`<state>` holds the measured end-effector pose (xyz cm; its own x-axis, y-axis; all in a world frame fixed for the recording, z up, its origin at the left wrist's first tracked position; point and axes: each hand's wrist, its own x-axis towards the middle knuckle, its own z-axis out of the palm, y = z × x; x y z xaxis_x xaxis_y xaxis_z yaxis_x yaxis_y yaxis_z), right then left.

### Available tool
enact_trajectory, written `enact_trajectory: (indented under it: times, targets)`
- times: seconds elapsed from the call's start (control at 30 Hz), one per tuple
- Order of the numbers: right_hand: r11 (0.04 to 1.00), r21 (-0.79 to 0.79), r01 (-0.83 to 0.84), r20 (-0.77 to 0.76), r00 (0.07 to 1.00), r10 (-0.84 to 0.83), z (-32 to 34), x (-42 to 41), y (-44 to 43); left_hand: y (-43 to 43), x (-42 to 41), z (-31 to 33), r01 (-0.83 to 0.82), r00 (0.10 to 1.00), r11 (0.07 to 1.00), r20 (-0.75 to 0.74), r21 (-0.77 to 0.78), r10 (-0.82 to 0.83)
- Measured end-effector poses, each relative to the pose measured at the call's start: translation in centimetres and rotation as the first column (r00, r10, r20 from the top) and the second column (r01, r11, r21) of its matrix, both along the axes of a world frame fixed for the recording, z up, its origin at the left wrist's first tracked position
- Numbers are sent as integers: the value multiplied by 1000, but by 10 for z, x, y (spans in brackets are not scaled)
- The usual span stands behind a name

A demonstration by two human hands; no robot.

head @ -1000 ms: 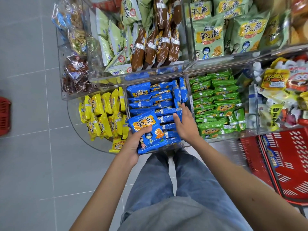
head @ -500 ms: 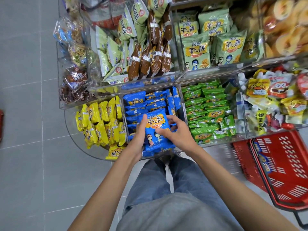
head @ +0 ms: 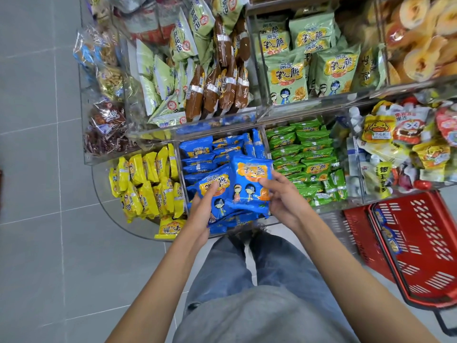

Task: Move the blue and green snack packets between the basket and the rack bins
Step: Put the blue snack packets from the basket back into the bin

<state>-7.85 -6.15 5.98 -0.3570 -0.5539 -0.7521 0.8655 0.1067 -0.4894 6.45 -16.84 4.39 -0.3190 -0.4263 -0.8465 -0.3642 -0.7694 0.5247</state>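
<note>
A: Raised blue packets (head: 232, 189)?
B: Two, overlapping, faces up, slightly tilted, centre of frame over middle bin (head: 247, 222). Orange logo, cartoon kids. One pinched in left hand (head: 200, 214), one in right hand (head: 282, 199).
A: Blue stock (head: 197, 149)?
B: Stacked flat in same clear bin, a few on edge at back right.
A: Green packets (head: 301, 154)?
B: Packed in rows in right-of-centre bin (head: 329, 206), just beside blue. Mostly flat, some on edge at front.
A: Basket (head: 420, 243)?
B: Red slotted plastic, lower right, on floor. Few blue packs (head: 392, 241) along left inner wall.
</note>
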Motion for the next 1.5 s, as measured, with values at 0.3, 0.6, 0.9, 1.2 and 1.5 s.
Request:
enact_trajectory:
  times: [0.3,0.6,0.9,1.2,1.5]
  targets:
    - [896,341,283,-725,686,59,-21,-31,10,-9,7,-4,-41,996,999,77,27,39]
    - [853,483,198,-858,304,415,-69,-5,-2,-9,14,-4,-98,986,995,137,31,93]
    - [676,737,7,-674,76,735,-83,-9,5,-10,22,-10,-126,977,992,174,8,123]
    - [209,972,-108,-235,-480,845,-94,-29,22,-5,14,-11,-129,978,991,170,41,120]
    - [306,950,-59,-275,-622,733,-100,-40,15,-6,13,-15,-138,973,990,191,39,128]
